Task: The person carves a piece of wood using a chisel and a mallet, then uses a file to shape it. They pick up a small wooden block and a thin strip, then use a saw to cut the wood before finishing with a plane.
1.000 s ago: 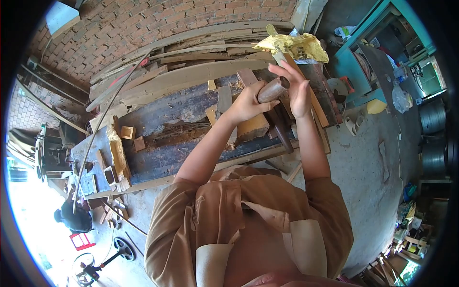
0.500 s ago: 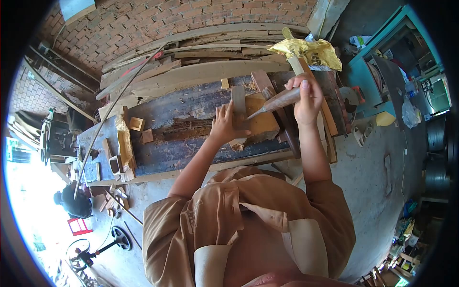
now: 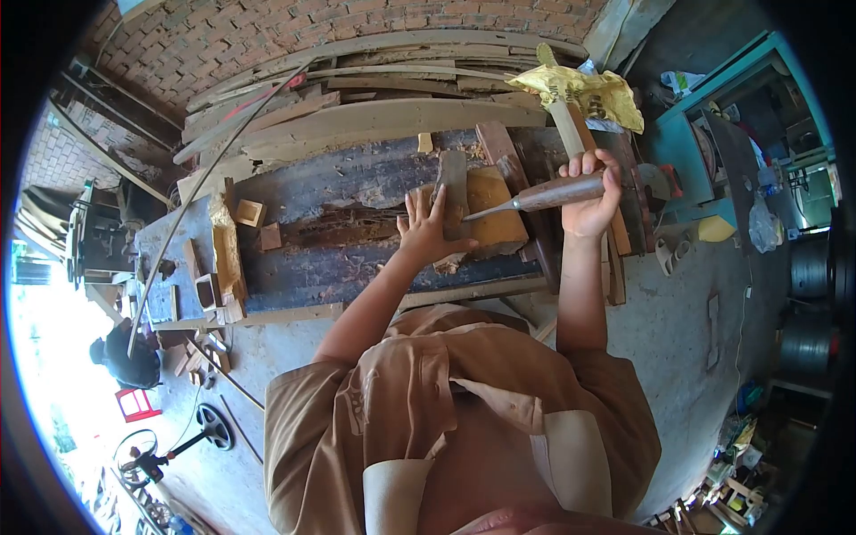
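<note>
My right hand (image 3: pixel 592 194) is closed round the rear of a wooden-handled chisel (image 3: pixel 560 191), whose narrow metal blade points left. The blade's tip meets or hovers just over the edge of a flat greyish-brown wood piece (image 3: pixel 453 174); contact is hard to tell. My left hand (image 3: pixel 426 234) lies with fingers spread against that piece, thumb stretched right toward a yellowish wood block (image 3: pixel 496 214). The block rests under or beside the flat piece on the dark, worn workbench (image 3: pixel 312 272). Dark wooden bars (image 3: pixel 535 227) lie just right of the block.
Small wooden boxes (image 3: pixel 251 213) and a long hollowed yellowish piece (image 3: pixel 229 254) sit at the bench's left. Long boards (image 3: pixel 357 120) are stacked by the brick wall. A crumpled yellow bag (image 3: pixel 584 94) lies at the back right. Another person (image 3: pixel 129 354) is low at the far left.
My right hand has moved right and slightly down, turning so the chisel lies flatter. My left hand stays spread on the wood. The whole view has shifted slightly.
</note>
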Motion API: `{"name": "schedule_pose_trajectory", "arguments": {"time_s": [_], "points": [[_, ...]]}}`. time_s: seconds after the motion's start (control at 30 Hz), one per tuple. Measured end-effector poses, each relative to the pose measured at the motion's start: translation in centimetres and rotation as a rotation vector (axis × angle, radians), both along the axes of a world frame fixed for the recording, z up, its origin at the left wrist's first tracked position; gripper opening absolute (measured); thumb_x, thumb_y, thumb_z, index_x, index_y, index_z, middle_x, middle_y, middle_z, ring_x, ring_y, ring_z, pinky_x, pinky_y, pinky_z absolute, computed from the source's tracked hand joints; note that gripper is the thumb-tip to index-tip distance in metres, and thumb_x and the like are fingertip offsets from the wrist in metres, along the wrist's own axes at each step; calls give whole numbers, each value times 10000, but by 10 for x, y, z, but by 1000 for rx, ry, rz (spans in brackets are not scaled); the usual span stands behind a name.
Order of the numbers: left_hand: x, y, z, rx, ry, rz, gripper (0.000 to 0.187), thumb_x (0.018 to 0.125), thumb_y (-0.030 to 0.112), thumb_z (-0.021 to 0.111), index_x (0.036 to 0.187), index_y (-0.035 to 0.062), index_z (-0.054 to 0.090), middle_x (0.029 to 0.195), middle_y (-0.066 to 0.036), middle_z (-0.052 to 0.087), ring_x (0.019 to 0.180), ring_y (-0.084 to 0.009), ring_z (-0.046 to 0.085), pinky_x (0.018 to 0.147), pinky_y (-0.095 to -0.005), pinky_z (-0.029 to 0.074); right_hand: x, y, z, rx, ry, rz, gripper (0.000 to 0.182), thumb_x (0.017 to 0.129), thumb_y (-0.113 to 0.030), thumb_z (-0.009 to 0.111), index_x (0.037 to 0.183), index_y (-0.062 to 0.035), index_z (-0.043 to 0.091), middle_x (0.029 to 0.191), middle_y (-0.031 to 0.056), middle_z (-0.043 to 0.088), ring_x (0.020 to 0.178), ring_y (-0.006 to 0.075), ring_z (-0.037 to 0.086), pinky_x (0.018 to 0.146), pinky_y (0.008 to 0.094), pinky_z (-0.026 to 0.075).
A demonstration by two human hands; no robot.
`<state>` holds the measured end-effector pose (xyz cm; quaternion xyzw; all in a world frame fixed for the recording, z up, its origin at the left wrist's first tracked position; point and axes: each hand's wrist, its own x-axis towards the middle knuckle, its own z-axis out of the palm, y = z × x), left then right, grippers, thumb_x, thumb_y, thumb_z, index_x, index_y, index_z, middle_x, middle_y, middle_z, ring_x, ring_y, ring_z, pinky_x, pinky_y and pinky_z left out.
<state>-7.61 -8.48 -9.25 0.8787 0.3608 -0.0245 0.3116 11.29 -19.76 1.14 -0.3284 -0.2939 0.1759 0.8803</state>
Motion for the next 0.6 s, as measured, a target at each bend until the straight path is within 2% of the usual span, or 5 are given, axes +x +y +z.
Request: {"name": "schedule_pose_trajectory", "arguments": {"time_s": [0.07,0.1,0.37,0.47,0.6], "points": [[0,-1,2,0,5,6,1188,489,711,643,1386,179,72,1396,-263,31,1292,-429,-32,959,-631,105,9,-3,-9,73,-28,285,301,832,-334,447,1002,-98,523,754,18,425,689,157,412,676,329,355],[0,-1,2,3,8,11,1187,487,706,649,1385,185,74,1395,-263,31,1293,-428,-29,960,-631,104,9,-4,-7,19,-23,247,313,821,-384,446,939,-107,531,699,17,425,640,155,406,664,330,336],[-2,2,-1,11,-17,20,1169,485,714,641,1381,186,109,1402,-242,41,1295,-421,-8,960,-633,106,31,-13,-29,75,75,256,272,794,-386,433,753,-123,489,596,21,419,559,160,406,616,323,322],[-2,3,-3,11,-19,19,1167,486,720,636,1381,185,111,1404,-237,42,1296,-418,-6,967,-625,102,34,-22,-34,43,71,241,276,779,-397,459,742,-124,466,608,6,398,564,140,380,629,314,303],[-2,4,0,-9,-8,19,1169,488,724,632,1382,187,104,1404,-239,39,1298,-414,-11,977,-609,95,40,-25,-46,33,163,171,300,769,-418,452,730,-121,476,595,26,422,570,170,418,636,328,329]]}}
